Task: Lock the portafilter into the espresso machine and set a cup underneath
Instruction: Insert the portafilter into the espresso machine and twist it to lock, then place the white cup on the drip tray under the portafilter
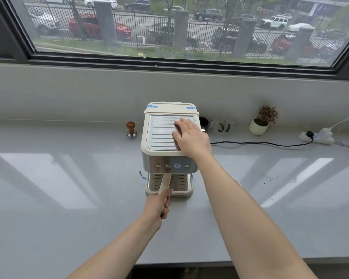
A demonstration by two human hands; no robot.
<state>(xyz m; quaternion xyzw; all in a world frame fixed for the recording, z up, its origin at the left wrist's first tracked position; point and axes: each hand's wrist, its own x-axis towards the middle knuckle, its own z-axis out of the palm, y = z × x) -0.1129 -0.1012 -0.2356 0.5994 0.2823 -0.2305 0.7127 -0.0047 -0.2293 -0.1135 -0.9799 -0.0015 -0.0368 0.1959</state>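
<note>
A cream and steel espresso machine (161,156) stands on the grey counter (69,198), its front facing me. The cream portafilter handle (165,182) sticks out from under the button panel, over the drip tray (181,191); its head is hidden beneath the machine body. My left hand (158,205) is closed around the handle's near end. My right hand (190,137) lies flat, fingers spread, on the ribbed top plate at its right side. Clear glass cups (224,125) stand behind the machine to the right, partly hidden.
A wooden-knobbed tamper (131,129) stands left of the machine. A small potted plant (261,121) sits at the back right. A black cable (260,143) runs to a power strip (318,135) at far right. Dark crumbs (271,179) lie right of my arm.
</note>
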